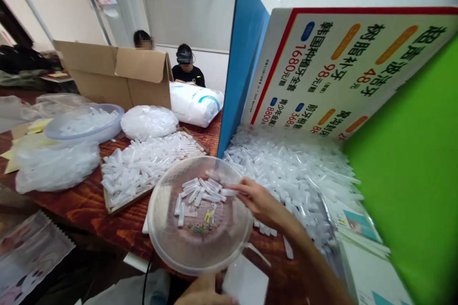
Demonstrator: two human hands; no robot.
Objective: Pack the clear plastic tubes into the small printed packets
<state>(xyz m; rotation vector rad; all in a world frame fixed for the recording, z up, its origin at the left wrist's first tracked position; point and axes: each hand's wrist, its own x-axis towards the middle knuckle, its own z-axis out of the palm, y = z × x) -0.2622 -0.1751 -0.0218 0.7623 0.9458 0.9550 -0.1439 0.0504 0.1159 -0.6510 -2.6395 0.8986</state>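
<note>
My left hand (202,294) grips the near rim of a clear round plastic bowl (168,243) and holds it tilted over the table edge. Several small clear plastic tubes (198,193) lie inside the bowl. My right hand (259,202) reaches over the bowl's right rim, its fingers pinched on a few tubes at the rim. To the right of that hand lies a big heap of the same tubes (296,171), piled against printed boards.
A cardboard tray of tubes (143,164) sits left of the bowl. Beyond it are plastic bags (53,164), a blue-rimmed bowl (86,124), an open cardboard box (114,74) and a white sack (195,102). A blue divider (241,66) and a green board (411,167) wall the heap. Two people sit behind.
</note>
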